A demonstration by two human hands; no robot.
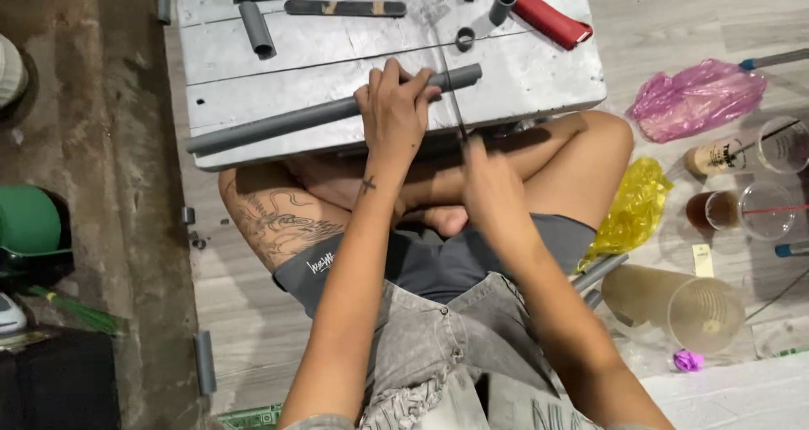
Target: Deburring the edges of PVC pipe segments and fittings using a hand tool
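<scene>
Head view: my left hand (393, 110) grips the pipe (286, 120); beside it, my right hand (489, 185) grasps the blade (452, 101).

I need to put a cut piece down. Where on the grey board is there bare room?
Bare patch: the grey board right of the long pipe, below the red-handled tool. Another at its left, under the short pipe. The top edge is crowded with fittings.

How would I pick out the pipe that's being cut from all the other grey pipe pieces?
Find the low grey board in front of the seated person. Along its near edge lies the long grey pipe, pinned under the left hand. It is far longer than the short offcuts further back, and a thin saw blade crosses it.
</scene>
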